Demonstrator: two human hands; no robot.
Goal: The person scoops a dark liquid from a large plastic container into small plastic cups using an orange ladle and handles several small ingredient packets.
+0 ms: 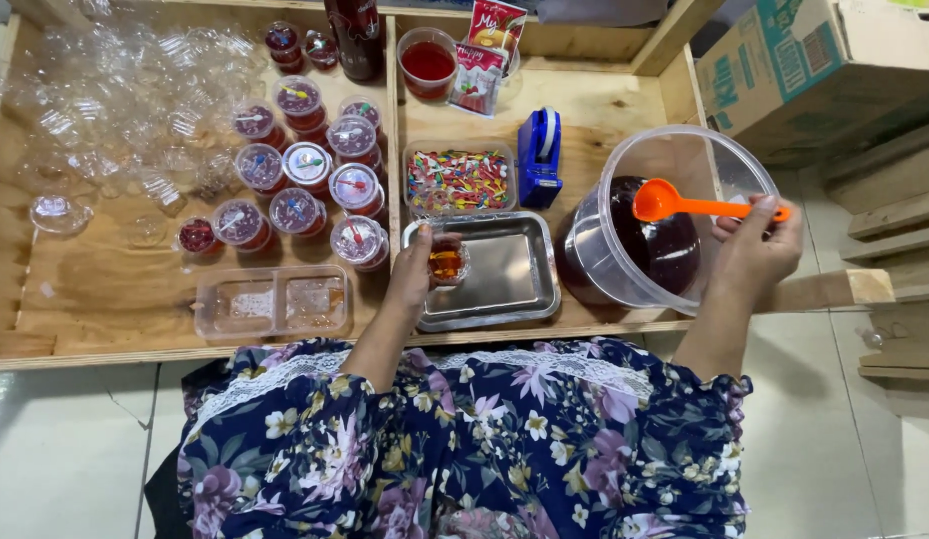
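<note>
My left hand (417,271) grips a small clear cup (448,264) with amber-red liquid, held over the left edge of a steel tray (509,274). My right hand (756,250) holds an orange plastic spoon (674,205) by its handle, its bowl over the mouth of a big clear tub (624,284) tilted toward me with dark red jelly liquid (659,245) inside.
Several sealed red jelly cups (305,185) with tiny spoons stand at the left. Empty clear cups (115,90) pile in the back left. A box of small colourful spoons (459,181), a blue tape dispenser (539,155), a two-part clear tray (273,301) and a cardboard box (814,60) surround them.
</note>
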